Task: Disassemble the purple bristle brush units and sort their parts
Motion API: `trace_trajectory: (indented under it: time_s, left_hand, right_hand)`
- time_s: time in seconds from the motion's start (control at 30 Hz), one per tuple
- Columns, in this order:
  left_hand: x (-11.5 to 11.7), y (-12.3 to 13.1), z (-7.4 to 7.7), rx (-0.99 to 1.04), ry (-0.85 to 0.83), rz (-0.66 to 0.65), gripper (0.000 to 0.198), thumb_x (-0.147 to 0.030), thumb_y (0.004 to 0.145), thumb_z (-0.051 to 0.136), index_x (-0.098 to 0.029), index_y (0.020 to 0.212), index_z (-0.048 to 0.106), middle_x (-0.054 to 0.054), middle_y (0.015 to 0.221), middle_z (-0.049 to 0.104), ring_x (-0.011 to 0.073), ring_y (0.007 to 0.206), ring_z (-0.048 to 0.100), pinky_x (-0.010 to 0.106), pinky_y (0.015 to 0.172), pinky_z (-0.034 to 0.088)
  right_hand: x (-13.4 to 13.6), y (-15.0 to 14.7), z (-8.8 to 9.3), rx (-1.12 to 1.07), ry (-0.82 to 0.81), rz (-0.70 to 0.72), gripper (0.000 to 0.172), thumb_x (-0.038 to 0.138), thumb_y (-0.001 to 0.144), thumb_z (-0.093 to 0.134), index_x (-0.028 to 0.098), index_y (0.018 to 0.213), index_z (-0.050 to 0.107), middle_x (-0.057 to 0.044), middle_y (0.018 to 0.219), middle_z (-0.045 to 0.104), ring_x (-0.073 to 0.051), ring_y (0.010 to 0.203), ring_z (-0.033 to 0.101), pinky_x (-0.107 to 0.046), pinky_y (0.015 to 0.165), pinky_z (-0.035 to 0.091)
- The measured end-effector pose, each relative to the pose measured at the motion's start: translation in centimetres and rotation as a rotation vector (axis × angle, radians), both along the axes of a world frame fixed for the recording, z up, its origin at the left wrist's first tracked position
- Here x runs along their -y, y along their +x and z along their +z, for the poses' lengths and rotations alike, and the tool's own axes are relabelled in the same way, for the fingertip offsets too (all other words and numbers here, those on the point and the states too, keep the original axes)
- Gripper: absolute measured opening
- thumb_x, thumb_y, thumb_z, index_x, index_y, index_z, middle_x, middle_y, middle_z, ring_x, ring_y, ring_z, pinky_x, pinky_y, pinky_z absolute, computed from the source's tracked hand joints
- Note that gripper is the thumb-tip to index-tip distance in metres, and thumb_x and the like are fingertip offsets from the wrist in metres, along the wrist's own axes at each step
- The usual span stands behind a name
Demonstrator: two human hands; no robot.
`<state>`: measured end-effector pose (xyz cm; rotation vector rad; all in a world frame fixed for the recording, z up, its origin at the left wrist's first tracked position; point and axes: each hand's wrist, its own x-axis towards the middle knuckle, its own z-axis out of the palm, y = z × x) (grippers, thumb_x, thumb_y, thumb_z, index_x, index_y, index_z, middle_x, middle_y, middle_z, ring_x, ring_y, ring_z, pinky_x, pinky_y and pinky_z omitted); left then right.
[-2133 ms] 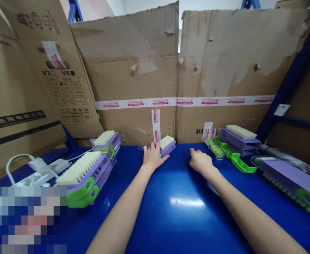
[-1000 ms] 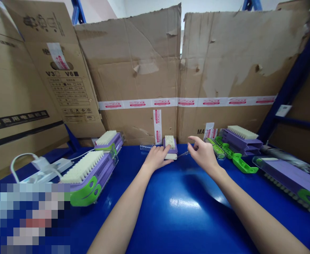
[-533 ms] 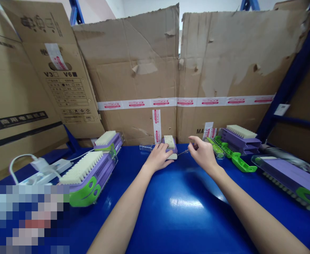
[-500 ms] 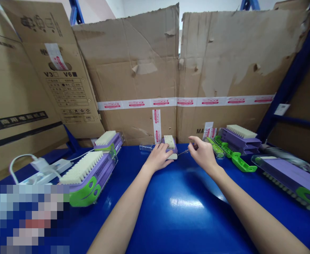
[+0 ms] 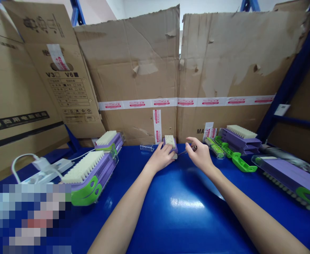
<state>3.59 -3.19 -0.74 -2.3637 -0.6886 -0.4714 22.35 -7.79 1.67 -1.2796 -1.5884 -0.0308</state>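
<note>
My left hand is wrapped over a small purple brush with upright cream bristles, holding it down on the blue tabletop. A pale end piece of the brush shows below my fingers. My right hand is closed around a screwdriver with a dark handle. Its thin shaft points left to the end of the brush; whether the tip touches a screw is too small to tell. A clear plastic piece lies just left of my left hand.
Purple and green brushes stand at left, back left and right. A purple housing and green parts lie back right. A power strip with a white cable is at left. Cardboard sheets wall the back.
My right hand has turned and shifted slightly, so the screwdriver handle now shows. My left hand has moved a little right, exposing more of the clear plastic piece.
</note>
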Motion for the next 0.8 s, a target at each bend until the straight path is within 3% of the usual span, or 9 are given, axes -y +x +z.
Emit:
trace_trajectory:
  time_s: [0.13,0.2,0.3,0.37,0.47,0.57,0.8]
  left_hand:
    - [-0.2,0.2,-0.3,-0.017,0.028,-0.006,0.030,-0.034,0.086,0.051,-0.016,0.109,0.056,0.013,0.118,0.054,0.0254,0.116,0.046,0.047,0.103,0.029]
    - [-0.3,0.2,-0.4,-0.017,0.048,-0.014,0.030,-0.034,0.086,0.051,-0.015,0.110,0.056,0.013,0.119,0.053,0.0256,0.116,0.046,0.047,0.103,0.029]
    - [-0.3,0.4,-0.4,-0.029,0.072,-0.018,0.032,-0.034,0.086,0.051,-0.014,0.111,0.055,0.014,0.118,0.054,0.0260,0.116,0.047,0.047,0.103,0.030]
    - [-0.3,0.5,-0.5,-0.039,0.088,-0.016,0.032,-0.033,0.087,0.049,-0.012,0.110,0.056,0.014,0.117,0.055,0.0265,0.117,0.047,0.047,0.102,0.031]
    - [-0.2,0.8,-0.5,-0.064,0.125,-0.012,0.029,-0.029,0.090,0.044,-0.010,0.106,0.059,0.016,0.116,0.057,0.0270,0.116,0.048,0.047,0.101,0.033]
    - [-0.2,0.9,-0.6,-0.075,0.144,-0.012,0.029,-0.026,0.090,0.043,-0.009,0.106,0.060,0.019,0.118,0.057,0.0273,0.115,0.050,0.048,0.101,0.034]
    - [-0.4,1.0,-0.6,-0.096,0.094,-0.054,0.027,-0.019,0.088,0.045,-0.011,0.109,0.061,0.017,0.117,0.059,0.0287,0.117,0.049,0.052,0.102,0.034]
  right_hand:
    - [-0.2,-0.3,-0.3,-0.121,-0.021,0.042,0.027,0.033,0.078,0.047,0.017,0.090,0.066,-0.004,0.067,0.065,-0.016,0.061,0.059,-0.027,0.061,0.044]
    - [-0.3,-0.6,-0.3,-0.282,-0.054,0.184,0.025,0.032,0.077,0.047,0.016,0.085,0.065,-0.006,0.075,0.067,-0.018,0.071,0.062,-0.030,0.068,0.047]
    - [-0.5,-1.3,-0.3,-0.542,-0.158,0.453,0.027,0.035,0.077,0.046,0.016,0.086,0.062,-0.004,0.066,0.066,-0.017,0.062,0.061,-0.031,0.063,0.049]
    - [-0.5,-1.9,-0.3,-0.601,-0.179,0.517,0.026,0.035,0.077,0.047,0.016,0.086,0.061,0.000,0.054,0.060,-0.015,0.049,0.055,-0.029,0.054,0.046]
    - [-0.8,-2.5,-0.3,-0.567,-0.148,0.491,0.022,0.033,0.076,0.048,0.016,0.083,0.060,0.005,0.043,0.048,-0.012,0.041,0.045,-0.025,0.046,0.038]
    - [-1.6,-3.1,-0.3,-0.529,-0.108,0.448,0.020,0.031,0.076,0.046,0.017,0.079,0.059,0.006,0.044,0.043,-0.010,0.042,0.039,-0.024,0.045,0.034]
    - [-3.2,-5.3,0.7,-0.369,-0.069,0.320,0.018,0.023,0.071,0.039,0.019,0.071,0.057,0.000,0.062,0.056,-0.014,0.058,0.049,-0.025,0.057,0.039]
